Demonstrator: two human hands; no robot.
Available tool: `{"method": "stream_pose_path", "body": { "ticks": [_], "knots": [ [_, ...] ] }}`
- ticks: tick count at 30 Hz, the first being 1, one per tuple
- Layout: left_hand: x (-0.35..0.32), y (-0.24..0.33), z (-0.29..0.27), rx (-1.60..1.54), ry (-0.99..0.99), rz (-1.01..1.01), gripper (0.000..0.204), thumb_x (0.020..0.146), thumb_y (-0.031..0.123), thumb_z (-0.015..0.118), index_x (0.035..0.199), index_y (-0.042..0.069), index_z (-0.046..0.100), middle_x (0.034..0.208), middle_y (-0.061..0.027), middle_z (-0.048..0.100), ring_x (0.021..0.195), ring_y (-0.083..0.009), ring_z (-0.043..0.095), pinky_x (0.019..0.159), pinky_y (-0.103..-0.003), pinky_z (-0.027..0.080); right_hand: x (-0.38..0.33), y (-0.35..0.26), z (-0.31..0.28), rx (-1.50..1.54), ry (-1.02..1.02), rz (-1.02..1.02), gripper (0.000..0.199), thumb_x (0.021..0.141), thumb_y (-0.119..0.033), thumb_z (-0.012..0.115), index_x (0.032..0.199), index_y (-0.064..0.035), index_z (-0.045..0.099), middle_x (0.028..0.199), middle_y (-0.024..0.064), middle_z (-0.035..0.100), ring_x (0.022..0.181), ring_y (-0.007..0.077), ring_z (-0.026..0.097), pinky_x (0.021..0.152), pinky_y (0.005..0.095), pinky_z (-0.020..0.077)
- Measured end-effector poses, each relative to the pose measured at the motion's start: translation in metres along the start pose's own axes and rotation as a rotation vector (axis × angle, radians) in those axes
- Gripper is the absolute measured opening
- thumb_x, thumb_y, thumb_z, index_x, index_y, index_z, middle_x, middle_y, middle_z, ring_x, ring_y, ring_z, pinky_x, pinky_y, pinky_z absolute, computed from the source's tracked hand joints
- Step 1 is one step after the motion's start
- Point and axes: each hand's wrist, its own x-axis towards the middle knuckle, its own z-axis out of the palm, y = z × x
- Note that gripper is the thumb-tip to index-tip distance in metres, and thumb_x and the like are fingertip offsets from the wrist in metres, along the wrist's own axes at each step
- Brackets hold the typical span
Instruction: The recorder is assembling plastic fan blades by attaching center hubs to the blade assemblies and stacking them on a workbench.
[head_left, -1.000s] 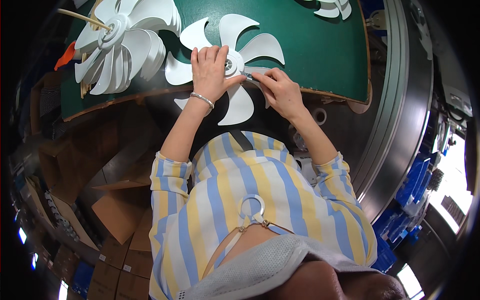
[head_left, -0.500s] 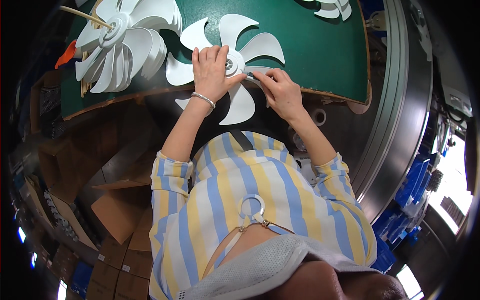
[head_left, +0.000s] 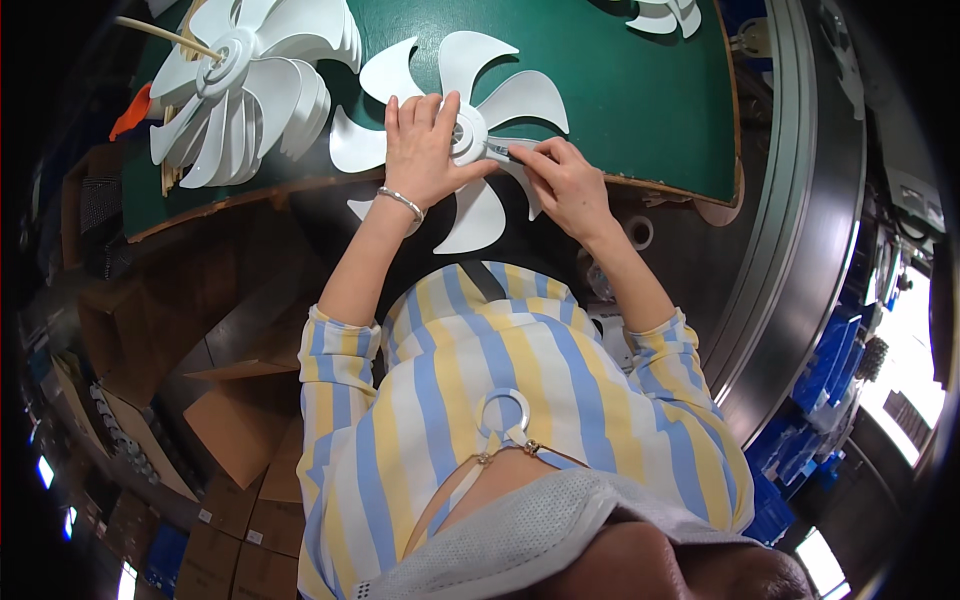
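White fan (head_left: 474, 122) at green table's (head_left: 640, 120) near edge, lower blades (head_left: 473, 220) overhanging. Left hand (head_left: 422, 146) laid flat, open, on fan; right hand (head_left: 568, 187) pinching small tool (head_left: 500, 151). Table stretches right; fan stack (head_left: 228, 85) left.

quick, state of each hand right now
Left hand: open, resting on the white fan blade wheel.
Right hand: closed, holding a small slim tool.

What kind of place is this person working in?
Probably a small factory or assembly workshop: a white fan rotor lies on a green workbench, a stack of similar rotors sits beside it, and cardboard boxes stand nearby.
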Motion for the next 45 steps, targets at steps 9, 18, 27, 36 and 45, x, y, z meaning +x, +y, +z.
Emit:
{"method": "stream_pose_path", "body": {
  "ticks": [9, 18, 27, 36, 45],
  "knots": [
    [0.002, -0.001, 0.002, 0.026, -0.019, -0.064, 0.091, 0.062, 0.057, 0.083, 0.134, 0.011, 0.052, 0.125, -0.0096, 0.052, 0.124, -0.0293, 0.043, 0.116, -0.056, 0.016, -0.001, 0.002, 0.005, -0.006, -0.050, -0.025, 0.032, 0.087, -0.011, 0.067, 0.118, -0.0180, 0.069, 0.094, 0.0040, 0.061, 0.086, 0.0227, 0.063, 0.070, 0.0347, 0.0535],
    [0.002, -0.003, 0.004, 0.014, 0.004, -0.057, 0.086, 0.064, 0.054, 0.082, 0.133, 0.011, 0.054, 0.122, -0.0091, 0.053, 0.122, -0.0295, 0.044, 0.116, -0.057, 0.016, 0.002, -0.004, 0.002, -0.041, 0.012, -0.052, 0.028, 0.085, -0.012, 0.068, 0.112, -0.0166, 0.070, 0.090, 0.0045, 0.060, 0.084, 0.0234, 0.064, 0.067, 0.0362, 0.0542],
    [-0.002, -0.004, -0.009, -0.078, -0.001, 0.064, 0.093, 0.070, 0.047, 0.079, 0.145, 0.008, 0.042, 0.139, -0.0170, 0.044, 0.134, -0.0349, 0.035, 0.116, -0.057, 0.013, -0.004, 0.000, -0.002, -0.027, 0.019, -0.010, 0.031, 0.085, -0.011, 0.068, 0.115, -0.0181, 0.069, 0.091, 0.0034, 0.061, 0.086, 0.0218, 0.064, 0.068, 0.0352, 0.0542],
    [0.002, -0.005, 0.003, 0.008, 0.009, -0.010, 0.095, 0.065, 0.055, 0.082, 0.138, 0.005, 0.047, 0.127, -0.0133, 0.050, 0.126, -0.0313, 0.041, 0.113, -0.054, 0.021, 0.001, -0.005, 0.006, -0.042, -0.009, -0.042, 0.034, 0.086, -0.009, 0.067, 0.118, -0.0191, 0.069, 0.093, 0.0039, 0.061, 0.086, 0.0217, 0.063, 0.068, 0.0342, 0.0533],
    [0.003, -0.005, 0.002, 0.021, 0.010, -0.022, 0.089, 0.066, 0.051, 0.082, 0.136, 0.007, 0.049, 0.125, -0.0112, 0.051, 0.124, -0.0303, 0.042, 0.112, -0.054, 0.022, 0.002, -0.004, 0.006, -0.049, -0.026, -0.035, 0.034, 0.086, -0.009, 0.067, 0.118, -0.0196, 0.069, 0.093, 0.0038, 0.061, 0.086, 0.0221, 0.064, 0.068, 0.0342, 0.0536]
  ]
}}
